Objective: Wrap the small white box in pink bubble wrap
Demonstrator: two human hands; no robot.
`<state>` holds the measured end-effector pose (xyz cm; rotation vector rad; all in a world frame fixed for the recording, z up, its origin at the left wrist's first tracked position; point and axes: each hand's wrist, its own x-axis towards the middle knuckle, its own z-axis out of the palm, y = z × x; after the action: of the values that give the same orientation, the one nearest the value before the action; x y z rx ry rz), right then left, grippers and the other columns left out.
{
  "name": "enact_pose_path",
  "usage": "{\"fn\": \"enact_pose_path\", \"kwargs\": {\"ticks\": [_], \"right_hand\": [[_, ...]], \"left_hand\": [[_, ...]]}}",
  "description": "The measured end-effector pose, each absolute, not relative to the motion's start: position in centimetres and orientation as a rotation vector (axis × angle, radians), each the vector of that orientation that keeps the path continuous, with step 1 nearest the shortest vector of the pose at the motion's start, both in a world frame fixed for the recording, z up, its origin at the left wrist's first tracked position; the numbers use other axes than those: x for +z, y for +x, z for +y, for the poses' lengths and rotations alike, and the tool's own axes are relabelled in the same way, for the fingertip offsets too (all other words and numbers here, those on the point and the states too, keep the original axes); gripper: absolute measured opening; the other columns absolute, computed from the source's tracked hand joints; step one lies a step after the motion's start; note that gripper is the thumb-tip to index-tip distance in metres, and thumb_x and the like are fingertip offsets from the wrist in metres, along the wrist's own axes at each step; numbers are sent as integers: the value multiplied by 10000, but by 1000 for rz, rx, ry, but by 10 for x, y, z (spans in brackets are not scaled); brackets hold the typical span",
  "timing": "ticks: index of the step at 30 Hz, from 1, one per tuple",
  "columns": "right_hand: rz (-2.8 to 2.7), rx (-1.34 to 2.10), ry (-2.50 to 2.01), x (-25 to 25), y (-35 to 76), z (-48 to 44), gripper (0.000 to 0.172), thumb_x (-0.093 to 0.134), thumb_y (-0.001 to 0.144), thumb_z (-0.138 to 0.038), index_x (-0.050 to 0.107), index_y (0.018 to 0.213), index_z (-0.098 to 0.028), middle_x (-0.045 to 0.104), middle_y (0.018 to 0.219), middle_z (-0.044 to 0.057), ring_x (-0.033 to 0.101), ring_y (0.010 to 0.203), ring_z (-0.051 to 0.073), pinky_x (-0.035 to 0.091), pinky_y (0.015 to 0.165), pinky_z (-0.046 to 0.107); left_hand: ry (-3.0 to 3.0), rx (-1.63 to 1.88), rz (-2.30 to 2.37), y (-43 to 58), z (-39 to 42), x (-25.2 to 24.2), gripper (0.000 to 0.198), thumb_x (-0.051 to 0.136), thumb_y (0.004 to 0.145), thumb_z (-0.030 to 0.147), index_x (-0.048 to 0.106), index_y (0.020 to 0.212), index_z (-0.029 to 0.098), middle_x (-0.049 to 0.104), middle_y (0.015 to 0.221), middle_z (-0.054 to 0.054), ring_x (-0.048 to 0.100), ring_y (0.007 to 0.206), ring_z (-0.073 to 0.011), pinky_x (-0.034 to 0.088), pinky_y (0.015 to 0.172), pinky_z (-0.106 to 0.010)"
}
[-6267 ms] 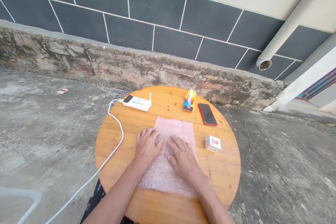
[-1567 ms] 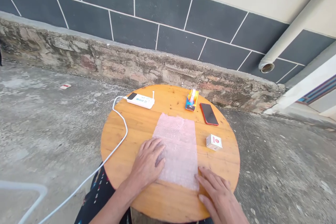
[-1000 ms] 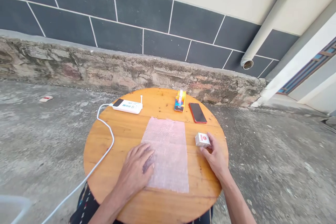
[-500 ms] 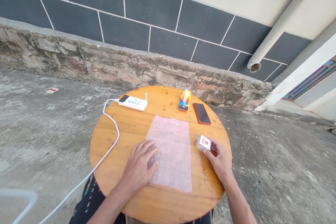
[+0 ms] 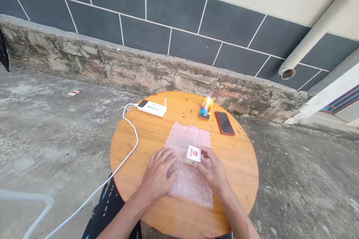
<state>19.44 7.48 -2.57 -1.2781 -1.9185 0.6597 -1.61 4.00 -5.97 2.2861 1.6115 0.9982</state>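
Observation:
A pink sheet of bubble wrap (image 5: 188, 140) lies flat in the middle of a round wooden table (image 5: 244, 160). My left hand (image 5: 159, 173) rests palm down on the sheet's left edge, fingers spread. My right hand (image 5: 213, 170) grips a small white box with a red mark (image 5: 193, 154) and holds it over the middle of the sheet.
At the table's far side lie a white power strip (image 5: 152, 108) with a cable (image 5: 131, 134) running off the left edge, a blue and orange tape dispenser (image 5: 206, 107) and a red phone (image 5: 225, 123). Concrete ground and a low stone wall surround the table.
My right hand left the sheet's near right corner, took hold of the small white box at the table's right side and carried it left over the bubble wrap. My left hand stayed put.

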Motion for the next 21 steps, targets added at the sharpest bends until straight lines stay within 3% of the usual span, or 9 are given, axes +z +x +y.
{"fn": "enact_pose_path", "kwargs": {"ticks": [21], "right_hand": [[-1937, 716, -1216, -41, 186, 76, 436, 617, 742, -133, 519, 1157, -225, 616, 1135, 47, 571, 1060, 220, 441, 935, 372]], "left_hand": [[2294, 951, 1627, -15, 41, -56, 369, 552, 746, 168, 618, 1105, 221, 554, 1250, -68, 446, 1182, -280, 377, 1003, -481]]}}
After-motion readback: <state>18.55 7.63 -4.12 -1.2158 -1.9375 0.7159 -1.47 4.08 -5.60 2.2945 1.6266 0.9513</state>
